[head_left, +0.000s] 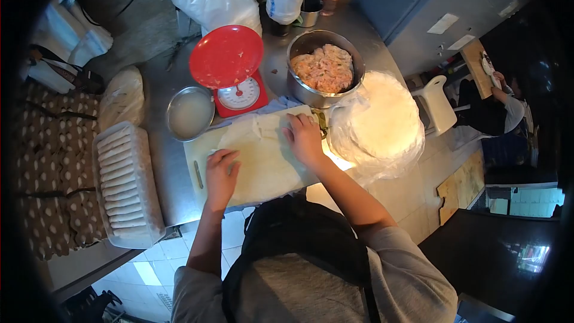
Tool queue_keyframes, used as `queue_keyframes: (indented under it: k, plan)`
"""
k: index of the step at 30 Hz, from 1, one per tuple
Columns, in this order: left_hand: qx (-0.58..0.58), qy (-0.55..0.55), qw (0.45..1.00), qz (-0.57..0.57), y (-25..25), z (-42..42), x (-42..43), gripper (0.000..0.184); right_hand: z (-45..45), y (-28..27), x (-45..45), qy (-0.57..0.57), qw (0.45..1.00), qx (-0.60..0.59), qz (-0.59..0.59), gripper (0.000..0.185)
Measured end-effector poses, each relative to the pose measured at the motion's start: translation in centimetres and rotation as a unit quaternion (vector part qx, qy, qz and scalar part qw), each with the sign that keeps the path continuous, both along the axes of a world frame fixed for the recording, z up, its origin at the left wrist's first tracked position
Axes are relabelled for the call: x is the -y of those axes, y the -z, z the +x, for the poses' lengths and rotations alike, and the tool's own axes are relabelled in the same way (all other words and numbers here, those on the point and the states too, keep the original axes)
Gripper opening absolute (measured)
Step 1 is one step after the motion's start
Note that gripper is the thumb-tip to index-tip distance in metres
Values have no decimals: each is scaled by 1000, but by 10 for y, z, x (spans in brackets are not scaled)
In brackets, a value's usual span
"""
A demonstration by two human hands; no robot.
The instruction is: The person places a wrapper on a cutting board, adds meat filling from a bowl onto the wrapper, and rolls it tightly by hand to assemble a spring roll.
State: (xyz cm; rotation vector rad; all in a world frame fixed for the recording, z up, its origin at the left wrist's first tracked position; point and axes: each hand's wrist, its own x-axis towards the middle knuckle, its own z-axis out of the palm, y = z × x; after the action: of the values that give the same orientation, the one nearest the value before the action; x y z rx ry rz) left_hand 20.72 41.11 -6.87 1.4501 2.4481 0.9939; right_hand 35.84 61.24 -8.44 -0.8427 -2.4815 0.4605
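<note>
Both hands are over a pale cutting board [200, 143] that has a slot handle at its left end. A thin, whitish wrapper sheet [257, 170] lies on the board, its edges hard to make out. My left hand [221, 176] is above the board's left part, thumb apart from bent fingers, with nothing visible in it. Near the board's right end, my right hand [304, 137] rests its fingertips at the sheet's far edge, fingers apart. A stack of round white wrappers [385, 119] in clear plastic sits beside the right hand.
Behind the board stand a red scale [239, 110], a bowl of cloudy liquid [190, 113] and a pot [299, 90] of orange-pink filling. At left, a plastic tub [152, 197] holds several rolls. Another person [499, 104] sits at far right.
</note>
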Motion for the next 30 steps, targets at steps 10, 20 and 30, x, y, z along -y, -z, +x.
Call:
queue_keyframes:
  k: [10, 20, 30]
  plan:
    - [-101, 184, 974, -82, 25, 30, -44, 59, -24, 18, -15, 42, 995, -62, -63, 20]
    - [-101, 192, 968, -128, 16, 33, -40, 67, 80, -7, 11, -66, 992, 87, 66, 30]
    - [-105, 130, 985, 42, -27, 40, -59, 61, 73, -91, -61, -88, 989, -110, -44, 29]
